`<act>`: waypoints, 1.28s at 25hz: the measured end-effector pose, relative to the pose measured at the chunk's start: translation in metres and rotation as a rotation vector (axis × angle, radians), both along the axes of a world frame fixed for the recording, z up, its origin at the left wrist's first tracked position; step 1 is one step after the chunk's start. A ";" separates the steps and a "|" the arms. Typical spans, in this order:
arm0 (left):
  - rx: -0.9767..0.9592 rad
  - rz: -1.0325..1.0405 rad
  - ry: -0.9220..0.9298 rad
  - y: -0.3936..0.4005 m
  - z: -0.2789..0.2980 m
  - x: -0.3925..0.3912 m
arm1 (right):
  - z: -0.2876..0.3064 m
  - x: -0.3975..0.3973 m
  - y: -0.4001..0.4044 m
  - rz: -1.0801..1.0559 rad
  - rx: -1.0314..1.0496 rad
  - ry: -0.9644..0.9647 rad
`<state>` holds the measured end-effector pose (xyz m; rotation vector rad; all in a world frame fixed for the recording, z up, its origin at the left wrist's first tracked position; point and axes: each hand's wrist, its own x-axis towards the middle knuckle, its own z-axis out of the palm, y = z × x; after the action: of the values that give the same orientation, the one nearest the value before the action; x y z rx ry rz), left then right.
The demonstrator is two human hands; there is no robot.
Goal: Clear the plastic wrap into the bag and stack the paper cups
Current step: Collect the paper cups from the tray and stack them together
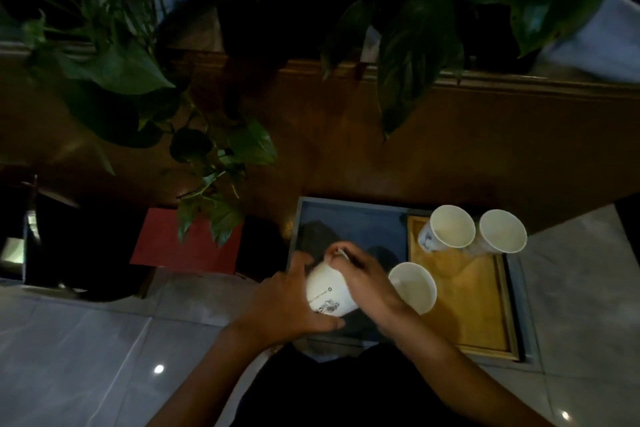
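**Two hands closing on one tilted paper cup**

Gripping a white paper cup [329, 291] from both sides: left hand [287, 305] curling fingers around its printed wall, right hand [363, 277] wrapping over its upper end, pinching something thin and pale at the fingertips [341, 253], too small to identify. Holding it tilted above a dark blue tray [349, 215]. Standing upright just beside the right wrist, a third cup [412, 286] on a yellow wooden tray [474, 305]. Sitting at that tray's far edge, two more cups [450, 227] [502, 231], touching. Hanging overhead, green leaves [221, 218]. Lying farther left, a red sheet [162, 243].
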<state>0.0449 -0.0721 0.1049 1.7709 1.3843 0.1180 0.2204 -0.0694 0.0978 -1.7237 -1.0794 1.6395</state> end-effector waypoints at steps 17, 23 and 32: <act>0.002 -0.169 0.129 -0.011 0.022 0.000 | 0.006 0.037 -0.019 -0.239 -0.481 0.250; -0.217 -0.091 -0.129 -0.010 0.028 0.020 | 0.038 0.084 -0.018 0.018 -0.536 0.342; -0.567 -0.007 -0.525 -0.025 0.008 0.057 | 0.065 0.144 -0.035 0.191 -0.434 0.147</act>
<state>0.1019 -0.0975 0.1125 1.1600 0.9103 0.1555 0.3639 -0.1039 0.1631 -1.7609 -0.8861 2.2142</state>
